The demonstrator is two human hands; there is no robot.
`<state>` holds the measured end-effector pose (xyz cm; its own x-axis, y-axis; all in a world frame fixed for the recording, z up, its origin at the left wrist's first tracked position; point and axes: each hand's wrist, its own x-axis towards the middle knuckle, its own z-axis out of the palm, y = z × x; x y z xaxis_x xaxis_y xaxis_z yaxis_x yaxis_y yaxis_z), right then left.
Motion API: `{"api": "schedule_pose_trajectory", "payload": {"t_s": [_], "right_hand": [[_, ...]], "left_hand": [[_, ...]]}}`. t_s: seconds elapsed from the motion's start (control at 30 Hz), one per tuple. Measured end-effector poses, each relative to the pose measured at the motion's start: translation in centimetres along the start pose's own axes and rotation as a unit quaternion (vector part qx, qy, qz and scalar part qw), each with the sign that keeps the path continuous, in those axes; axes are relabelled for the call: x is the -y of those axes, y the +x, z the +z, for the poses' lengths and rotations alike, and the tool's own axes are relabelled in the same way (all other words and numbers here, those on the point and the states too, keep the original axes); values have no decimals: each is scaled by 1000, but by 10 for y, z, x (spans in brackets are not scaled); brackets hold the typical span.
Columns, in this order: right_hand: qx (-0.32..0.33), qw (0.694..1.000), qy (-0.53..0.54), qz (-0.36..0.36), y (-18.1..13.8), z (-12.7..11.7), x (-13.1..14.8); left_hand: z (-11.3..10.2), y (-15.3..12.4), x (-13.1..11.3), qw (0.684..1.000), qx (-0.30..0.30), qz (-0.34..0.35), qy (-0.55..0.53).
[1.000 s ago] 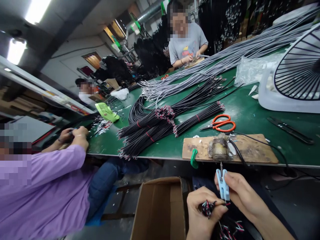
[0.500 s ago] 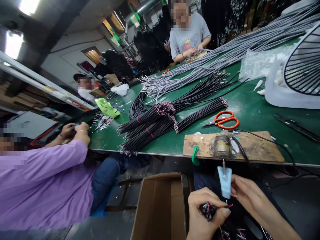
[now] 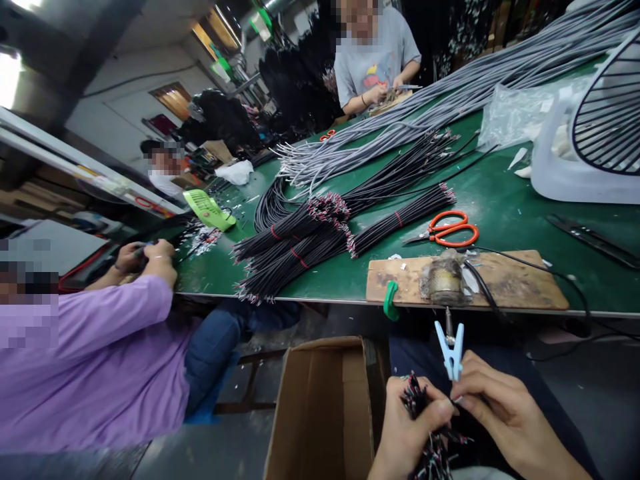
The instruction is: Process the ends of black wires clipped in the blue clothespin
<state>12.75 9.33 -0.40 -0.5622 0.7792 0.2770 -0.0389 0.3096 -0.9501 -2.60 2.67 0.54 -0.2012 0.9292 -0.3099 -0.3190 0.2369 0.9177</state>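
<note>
My left hand (image 3: 407,423) is closed around a bunch of thin black cables (image 3: 415,395), whose stripped ends show red and white wires. The fingertips of my right hand (image 3: 500,407) pinch the end of one cable beside my left thumb. Just above them hangs a light blue clothespin (image 3: 452,357), fixed on the shaft (image 3: 449,320) of a small motor (image 3: 446,283). Whether my right fingers touch the clothespin is hard to make out. The motor sits on a wooden board (image 3: 520,283) at the table edge, with a green clamp (image 3: 391,301) at the board's left.
On the green table (image 3: 505,227) lie bundled black cables (image 3: 320,247), long grey cables (image 3: 400,133), orange-handled scissors (image 3: 453,230) and black snips (image 3: 595,240). A white fan (image 3: 560,173) stands right. A cardboard box (image 3: 320,400) is below left. Co-workers sit left and across.
The clothespin has turned and now shows its two spread legs. My right hand has come in to the cable end beside my left thumb. The view has tilted slightly down.
</note>
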Motion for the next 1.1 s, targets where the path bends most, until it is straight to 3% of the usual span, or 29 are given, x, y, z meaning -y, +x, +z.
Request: {"api": "schedule_pose_trajectory", "payload": {"t_s": [0.1, 0.2, 0.4, 0.57, 0.7, 0.8, 0.97, 1.1], "right_hand": [[53, 998, -22, 32, -3, -4, 2], [91, 995, 4, 48, -3, -15, -4], [-5, 979, 148, 142, 15, -25, -20], [-42, 913, 331, 236, 38, 0, -9], [-82, 865, 429, 246, 51, 10, 2], [-76, 856, 455, 235, 54, 10, 6], [-62, 844, 474, 241, 48, 11, 2], [-69, 829, 485, 269, 40, 11, -10]], "left_hand": [[0, 1, -3, 1000, 27, -5, -5], [-2, 2, -9, 997, 43, 63, 21], [-6, 1, -21, 980, 27, 189, 56], [-1, 9, -31, 947, 11, 288, 143], [1, 16, -33, 938, 33, 292, 186], [4, 20, -31, 942, 38, 277, 187], [10, 22, -28, 957, -8, 241, 164], [10, 19, -31, 959, 6, 227, 168]]}}
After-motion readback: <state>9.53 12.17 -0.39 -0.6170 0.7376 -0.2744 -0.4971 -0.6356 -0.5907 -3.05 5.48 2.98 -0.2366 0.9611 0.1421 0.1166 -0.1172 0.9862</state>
